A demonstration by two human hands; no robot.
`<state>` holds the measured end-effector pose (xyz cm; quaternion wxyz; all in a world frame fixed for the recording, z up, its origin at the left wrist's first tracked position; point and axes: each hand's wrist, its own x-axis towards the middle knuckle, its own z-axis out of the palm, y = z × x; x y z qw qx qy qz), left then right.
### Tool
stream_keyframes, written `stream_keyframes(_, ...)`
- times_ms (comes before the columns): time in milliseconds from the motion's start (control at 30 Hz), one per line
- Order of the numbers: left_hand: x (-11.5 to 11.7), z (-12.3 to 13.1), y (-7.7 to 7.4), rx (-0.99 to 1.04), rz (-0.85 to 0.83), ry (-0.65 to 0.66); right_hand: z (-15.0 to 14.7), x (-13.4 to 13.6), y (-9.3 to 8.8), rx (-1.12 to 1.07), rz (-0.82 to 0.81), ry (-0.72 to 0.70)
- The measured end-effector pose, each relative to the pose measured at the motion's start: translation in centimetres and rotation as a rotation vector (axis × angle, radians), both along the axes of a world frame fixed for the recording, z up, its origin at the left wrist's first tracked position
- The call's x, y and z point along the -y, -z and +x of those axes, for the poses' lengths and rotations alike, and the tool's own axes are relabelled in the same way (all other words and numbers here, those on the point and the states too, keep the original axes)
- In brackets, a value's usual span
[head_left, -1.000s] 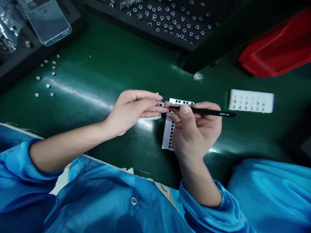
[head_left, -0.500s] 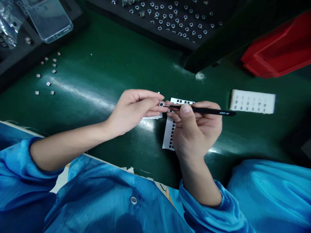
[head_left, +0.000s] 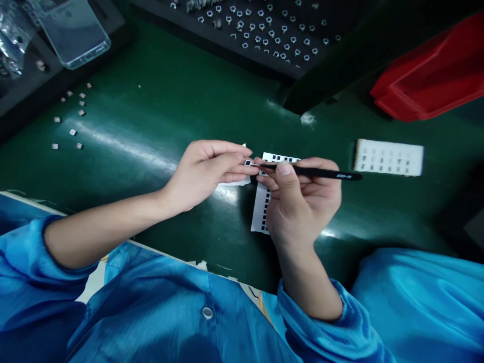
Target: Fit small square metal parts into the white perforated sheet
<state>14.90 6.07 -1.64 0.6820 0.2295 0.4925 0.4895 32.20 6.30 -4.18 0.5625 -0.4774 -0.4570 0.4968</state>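
Head view (near, above), facing forward-down at table (head_left: 170, 106).

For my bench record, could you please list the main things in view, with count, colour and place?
Tweezers: one, black, centre
Square part: one, black-and-white, tweezers' tip
Patterned sheet: one, black-and-white, centre
Paper: one, white, centre
Cubes: ten, pale, left
Marked block: one, white, right
Bin: one, red, upper right
Frames: many, silvery, top
Trays: two, dark, top and upper left
Case: one, clear, upper left
Crumpled plastic: count unclear, clear, upper left
Table: one, green, beneath
Left hand: one, bare, centre
Right hand: one, bare, right of centre
Sleeves: two, blue, bottom
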Motion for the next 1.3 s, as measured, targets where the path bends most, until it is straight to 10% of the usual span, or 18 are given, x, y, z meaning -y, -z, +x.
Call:
stream_keyframes(900,-0.5,-1.7,-0.1,-0.208,0.342,-0.037,0.9,-1.3,-1.4,-0.119,0.033,0.164)
stream_keyframes(1300,-16.3,-3.3,-1.6,-0.690,0.661,-0.151,1.1,-0.4,-2.6,-0.113,-0.040,0.143)
